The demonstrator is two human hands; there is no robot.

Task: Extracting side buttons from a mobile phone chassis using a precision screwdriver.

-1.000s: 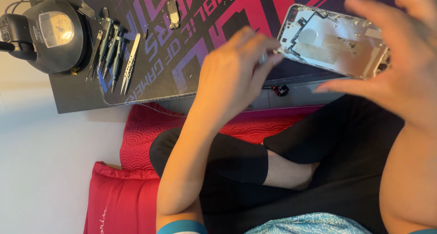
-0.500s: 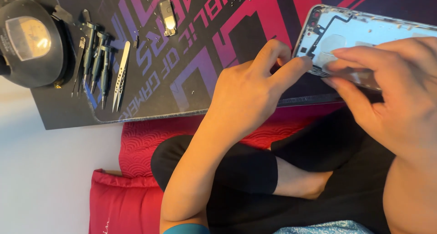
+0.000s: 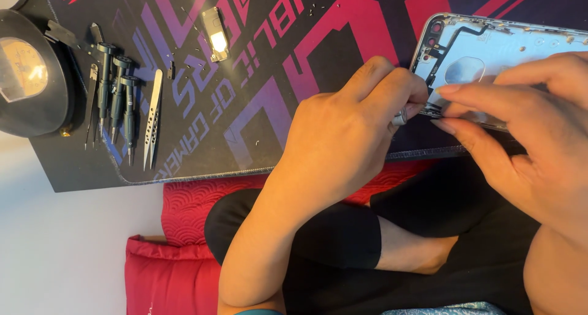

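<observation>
An opened silver phone housing [image 3: 490, 52] lies at the right on a dark desk mat [image 3: 257, 107] patterned in pink and purple. My right hand [image 3: 527, 131] rests on the housing's near edge, its fingers pressed on it and holding it. My left hand [image 3: 349, 131] is closed around a small metal tool [image 3: 400, 116]. Only the tool's silvery end shows, right at the housing's lower left corner. My crossed legs in black are below the hands.
At the mat's left lie several screwdrivers [image 3: 119, 101] and tweezers [image 3: 153, 116] beside a round black device with a dial [image 3: 27, 73]. A small shiny phone part [image 3: 215, 34] and tiny screws sit farther up the mat. A red cushion [image 3: 177, 254] is under me.
The phone housing came down from a lifted, tilted hold to the mat. My right fingers now lie over its near edge, and my left hand has closed in on its corner with the tool.
</observation>
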